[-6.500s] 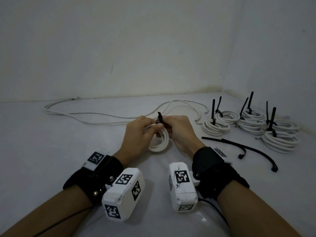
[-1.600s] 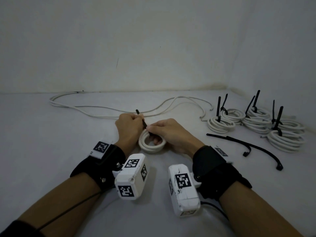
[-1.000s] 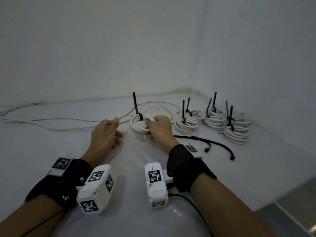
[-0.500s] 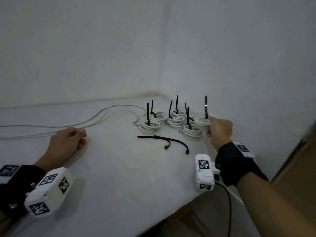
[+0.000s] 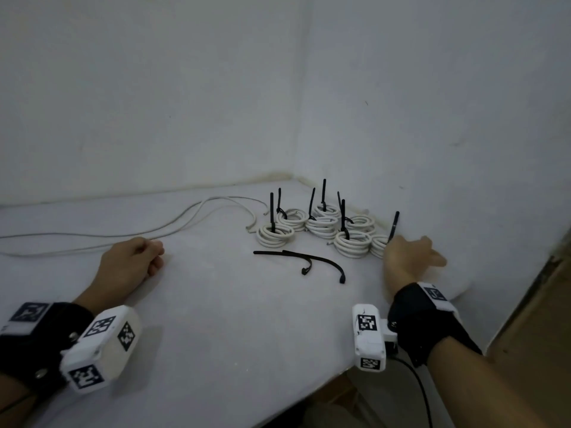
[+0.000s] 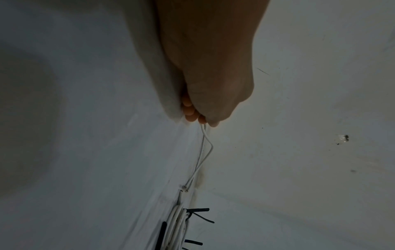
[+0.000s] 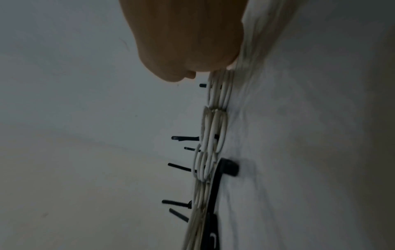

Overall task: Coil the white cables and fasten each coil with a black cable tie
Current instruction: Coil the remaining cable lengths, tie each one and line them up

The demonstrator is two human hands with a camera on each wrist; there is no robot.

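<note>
Several white coils [image 5: 312, 225], each bound with a black tie, sit in the back right corner of the white table [image 5: 231, 319]. The newest tied coil [image 5: 377, 245] lies at the right end of the group, its tie tail [image 5: 393, 225] upright. My right hand [image 5: 411, 257] hovers right beside it with fingers spread and holds nothing; the right wrist view shows the row of coils [image 7: 213, 128] past my thumb. My left hand [image 5: 133, 261] rests loosely curled on the table. Its fingertips [image 6: 192, 116] reach the loose white cable [image 5: 191, 216], with no grip showing.
Two spare black ties [image 5: 321, 261] lie on the table in front of the coils. Walls meet just behind the coils. The table's front right edge [image 5: 324, 381] drops off close to my right wrist, with a brown surface [image 5: 531, 329] beyond.
The left hand let go of the tie tail and settled by the loose cable. The right hand carried the tied coil right, set it beside the others and let go.
</note>
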